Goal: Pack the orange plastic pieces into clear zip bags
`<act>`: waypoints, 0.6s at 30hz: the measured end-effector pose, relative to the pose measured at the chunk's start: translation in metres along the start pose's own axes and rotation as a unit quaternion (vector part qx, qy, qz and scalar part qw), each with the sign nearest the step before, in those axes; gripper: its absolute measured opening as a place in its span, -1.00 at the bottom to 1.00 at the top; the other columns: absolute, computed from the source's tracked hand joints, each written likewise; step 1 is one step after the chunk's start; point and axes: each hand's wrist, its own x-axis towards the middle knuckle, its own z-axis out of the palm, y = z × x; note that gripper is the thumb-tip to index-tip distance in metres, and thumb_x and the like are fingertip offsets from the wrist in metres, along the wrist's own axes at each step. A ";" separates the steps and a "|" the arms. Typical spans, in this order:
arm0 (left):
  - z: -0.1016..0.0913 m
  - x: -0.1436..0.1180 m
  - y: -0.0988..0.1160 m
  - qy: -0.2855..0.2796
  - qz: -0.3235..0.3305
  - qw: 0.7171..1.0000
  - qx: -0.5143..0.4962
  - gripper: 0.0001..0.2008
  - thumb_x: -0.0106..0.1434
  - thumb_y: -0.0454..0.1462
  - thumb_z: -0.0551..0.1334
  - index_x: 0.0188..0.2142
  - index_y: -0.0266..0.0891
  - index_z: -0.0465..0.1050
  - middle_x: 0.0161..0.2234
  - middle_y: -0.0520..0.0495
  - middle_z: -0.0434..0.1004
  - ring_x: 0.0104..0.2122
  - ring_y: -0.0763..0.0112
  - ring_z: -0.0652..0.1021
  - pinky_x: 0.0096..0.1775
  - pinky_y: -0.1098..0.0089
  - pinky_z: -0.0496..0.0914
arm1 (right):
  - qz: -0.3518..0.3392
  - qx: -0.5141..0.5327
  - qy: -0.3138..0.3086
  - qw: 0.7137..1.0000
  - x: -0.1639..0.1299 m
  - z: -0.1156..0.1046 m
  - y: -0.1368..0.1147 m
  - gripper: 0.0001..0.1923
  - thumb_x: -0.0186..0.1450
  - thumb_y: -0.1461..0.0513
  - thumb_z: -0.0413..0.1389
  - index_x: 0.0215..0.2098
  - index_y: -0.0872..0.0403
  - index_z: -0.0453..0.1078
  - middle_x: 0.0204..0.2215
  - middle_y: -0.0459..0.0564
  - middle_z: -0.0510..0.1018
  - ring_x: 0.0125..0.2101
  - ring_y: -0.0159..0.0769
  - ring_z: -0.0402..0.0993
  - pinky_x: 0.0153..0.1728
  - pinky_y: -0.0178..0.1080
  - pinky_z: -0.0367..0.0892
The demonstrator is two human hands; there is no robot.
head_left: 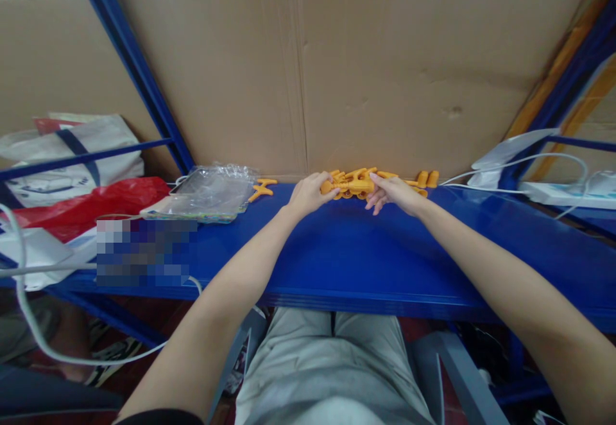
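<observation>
Near the center of the frame, both hands meet at a yellow plastic piece (359,186) above the far edge of the blue table (366,251). The left hand (307,195) has its fingers closed on the piece's left end. The right hand (398,194) is at the other end, thumb raised and fingers partly spread; I cannot tell whether they grip it. More yellow parts (423,179) lie just behind and to the right, near the cardboard (385,59) that fills the upper frame. Left of center, a small yellow part (262,189) lies beside clear plastic bags (212,190). Toward the left edge are a red bag (110,200) and, behind it, a white tote bag (113,142).
</observation>
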 end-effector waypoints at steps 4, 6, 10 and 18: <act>0.000 0.000 0.001 -0.006 -0.002 1.000 0.004 -0.76 0.26 -0.11 0.29 -0.17 -0.20 0.47 -0.24 -0.11 0.62 -0.23 0.28 0.58 -0.22 0.37 0.38 | 0.024 -0.028 -0.007 0.999 0.001 -0.001 0.003 -0.35 0.34 -0.26 -0.14 -0.46 0.09 0.37 -0.56 0.13 0.61 -0.67 -0.30 0.51 -0.67 -0.32 0.38; 0.001 0.000 -0.001 -0.010 -0.009 1.000 0.009 -0.76 0.26 -0.11 0.29 -0.18 -0.21 0.47 -0.25 -0.11 0.62 -0.25 0.28 0.58 -0.24 0.37 0.38 | 0.017 -0.042 -0.027 0.999 0.001 -0.004 0.005 -0.36 0.35 -0.25 -0.13 -0.37 0.10 0.41 -0.45 0.15 0.65 -0.64 -0.30 0.54 -0.65 -0.32 0.40; 0.002 -0.001 -0.004 -0.005 -0.013 1.000 0.015 -0.76 0.26 -0.09 0.28 -0.19 -0.19 0.47 -0.26 -0.09 0.62 -0.27 0.29 0.58 -0.27 0.38 0.38 | -0.041 -0.053 -0.032 0.997 0.001 -0.009 0.008 -0.52 0.23 -0.08 0.24 -0.05 0.06 0.42 -0.15 0.14 0.65 -0.47 -0.29 0.61 -0.49 -0.29 0.50; -0.006 0.000 0.007 0.003 0.015 1.000 0.016 -0.74 0.26 -0.11 0.28 -0.13 -0.19 0.47 -0.19 -0.12 0.61 -0.20 0.26 0.58 -0.20 0.36 0.39 | -0.040 -0.033 0.015 0.999 -0.001 -0.005 0.000 -0.43 0.27 -0.20 0.10 -0.51 0.13 0.41 -0.56 0.13 0.61 -0.62 -0.33 0.52 -0.56 -0.33 0.41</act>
